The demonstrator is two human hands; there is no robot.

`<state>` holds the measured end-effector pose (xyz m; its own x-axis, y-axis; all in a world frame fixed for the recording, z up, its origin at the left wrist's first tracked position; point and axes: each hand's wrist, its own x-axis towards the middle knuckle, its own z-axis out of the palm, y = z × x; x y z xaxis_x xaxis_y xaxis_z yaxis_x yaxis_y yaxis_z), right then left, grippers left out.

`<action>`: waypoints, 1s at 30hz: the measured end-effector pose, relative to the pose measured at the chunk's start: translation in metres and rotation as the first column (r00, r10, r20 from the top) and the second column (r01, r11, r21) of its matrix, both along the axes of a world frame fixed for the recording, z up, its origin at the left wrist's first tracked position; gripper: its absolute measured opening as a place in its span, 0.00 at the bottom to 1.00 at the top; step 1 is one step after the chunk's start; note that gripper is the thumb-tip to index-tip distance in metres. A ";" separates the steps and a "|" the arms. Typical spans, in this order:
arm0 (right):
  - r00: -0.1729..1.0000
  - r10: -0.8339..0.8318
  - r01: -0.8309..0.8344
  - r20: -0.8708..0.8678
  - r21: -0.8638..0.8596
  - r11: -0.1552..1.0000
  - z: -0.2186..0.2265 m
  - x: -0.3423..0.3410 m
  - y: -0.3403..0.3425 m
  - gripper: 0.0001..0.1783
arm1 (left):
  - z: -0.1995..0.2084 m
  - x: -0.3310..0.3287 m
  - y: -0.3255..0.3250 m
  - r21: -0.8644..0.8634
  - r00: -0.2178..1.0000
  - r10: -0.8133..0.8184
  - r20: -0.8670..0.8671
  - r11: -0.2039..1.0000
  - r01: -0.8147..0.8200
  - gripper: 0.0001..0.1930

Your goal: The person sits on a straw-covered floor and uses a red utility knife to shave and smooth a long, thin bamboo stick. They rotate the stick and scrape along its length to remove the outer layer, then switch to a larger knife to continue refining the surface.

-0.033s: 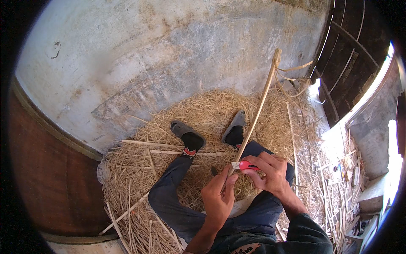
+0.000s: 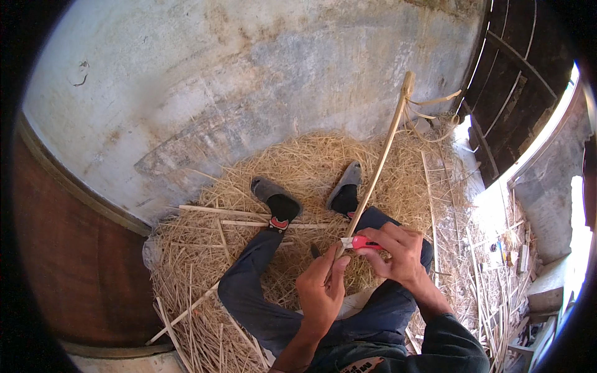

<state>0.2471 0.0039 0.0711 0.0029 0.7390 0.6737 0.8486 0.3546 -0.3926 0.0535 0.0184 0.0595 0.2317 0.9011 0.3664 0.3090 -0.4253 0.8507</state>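
Note:
My left hand (image 2: 320, 295) is closed around the near end of a long pale wooden strip (image 2: 384, 152), possibly bamboo. The strip slants up and away toward the wall, and thin curled shavings (image 2: 432, 102) hang from its far end. A red utility knife (image 2: 367, 242) is gripped in my right hand (image 2: 398, 255), its blade (image 2: 347, 243) lying against the strip just beyond my left fingers. The two hands are close together above my lap. Beside my left fingers a small dark pointed thing (image 2: 315, 250) shows, too little of it to name.
Straw-like shavings (image 2: 280, 161) cover the floor around my feet. Several loose strips (image 2: 242, 222) lie among them, more at the lower left and right. A stained wall (image 2: 249, 81) stands ahead, a brown panel (image 2: 74, 248) at left, dark boards (image 2: 516, 81) at upper right.

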 end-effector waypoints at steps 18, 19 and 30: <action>0.949 -0.267 0.261 -0.171 -0.056 0.964 -0.008 0.062 0.045 0.13 | -0.046 -0.017 -0.028 -0.152 0.997 -0.032 -0.069 0.988 0.021 0.16; 0.949 -0.266 0.261 -0.172 -0.051 0.964 -0.011 0.063 0.048 0.13 | -0.045 -0.018 -0.028 -0.174 0.995 -0.038 -0.097 0.984 0.021 0.16; 0.881 -0.432 0.425 -0.193 -0.080 0.902 -0.013 0.082 0.062 0.15 | -0.051 -0.023 -0.039 -0.206 0.997 -0.055 -0.055 0.978 0.042 0.17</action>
<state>0.3294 0.0662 0.0577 0.4572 0.6572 0.5993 0.8161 -0.0421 -0.5764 0.0303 -0.0205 0.0081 0.2930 0.9427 0.1595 0.3454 -0.2599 0.9017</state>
